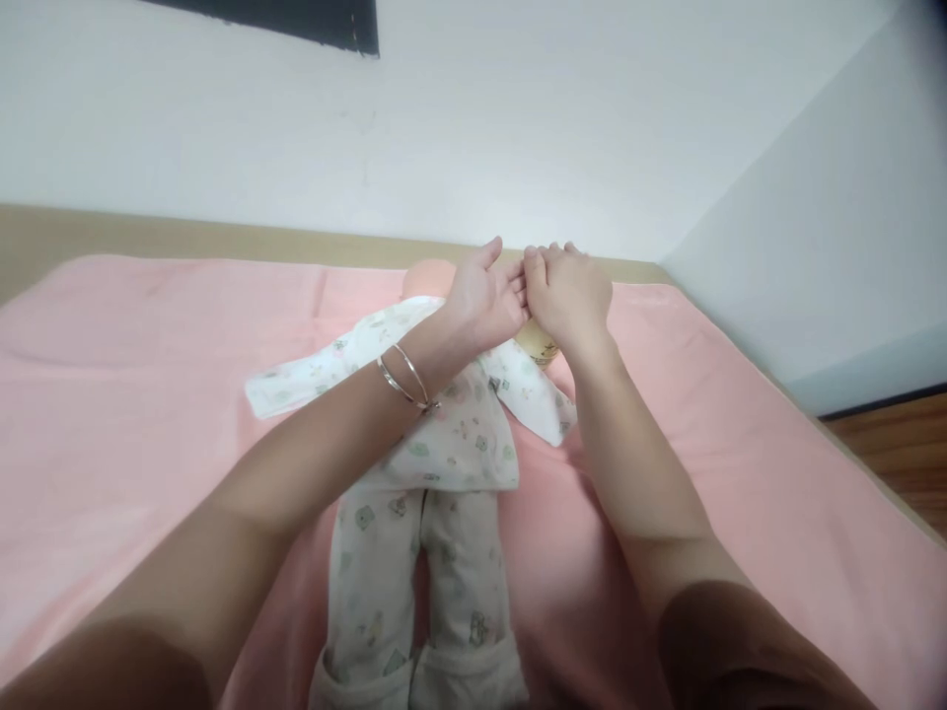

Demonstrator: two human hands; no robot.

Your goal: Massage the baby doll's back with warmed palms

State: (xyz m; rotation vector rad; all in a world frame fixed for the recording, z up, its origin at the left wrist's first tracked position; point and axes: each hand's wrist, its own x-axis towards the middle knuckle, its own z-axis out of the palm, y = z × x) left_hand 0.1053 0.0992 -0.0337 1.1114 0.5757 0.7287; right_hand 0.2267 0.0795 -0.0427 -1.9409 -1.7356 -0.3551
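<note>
My left hand (488, 301) is turned palm up, its thumb raised and fingers stretched to the right; nothing lies in the palm. Palm down, my right hand (573, 296) meets the left fingertips, with its own fingers partly hidden. Below the hands lies a doll, dressed in a white printed long-sleeved top (459, 434) and matching trousers (377, 562). Part of the doll's round head (429, 279) shows beyond my left wrist. A yellowish container (538, 343) with dark marks is mostly covered by my right hand. Two thin bracelets (403, 377) circle my left wrist.
A pink cloth (133, 414) spreads under the doll over a tan surface, whose edge (148, 229) runs along the white wall (473, 128). A dark panel (296, 20) hangs at the upper left. Wooden floor (903, 454) shows at the right.
</note>
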